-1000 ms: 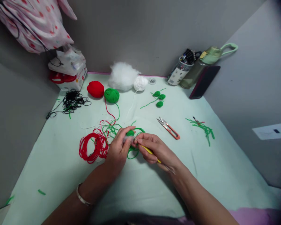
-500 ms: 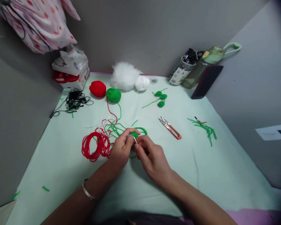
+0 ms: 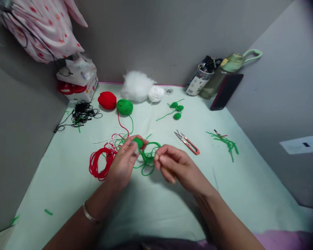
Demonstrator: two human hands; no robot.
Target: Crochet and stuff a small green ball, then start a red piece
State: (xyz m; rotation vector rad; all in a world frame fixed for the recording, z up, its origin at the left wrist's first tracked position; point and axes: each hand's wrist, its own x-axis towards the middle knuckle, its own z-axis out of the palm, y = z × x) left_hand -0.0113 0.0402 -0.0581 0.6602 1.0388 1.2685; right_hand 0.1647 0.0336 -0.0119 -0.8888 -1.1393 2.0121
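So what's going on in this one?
A person's left hand holds a small green piece with white fluff showing at it. The right hand is curled and apart from the piece; what it grips is too blurred to tell. Green yarn lies looped between the hands, and snips lie on the table beyond the right hand.

Right hand (image 3: 178, 166) blurred; left hand (image 3: 122, 166) partly hiding green piece (image 3: 138, 142); spotted cloth (image 3: 45, 31) cropped above.

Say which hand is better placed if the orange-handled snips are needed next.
Probably the right hand: it is nearer the snips, though it seems to hold a blurred tool. The left hand is farther off, holding the green piece.
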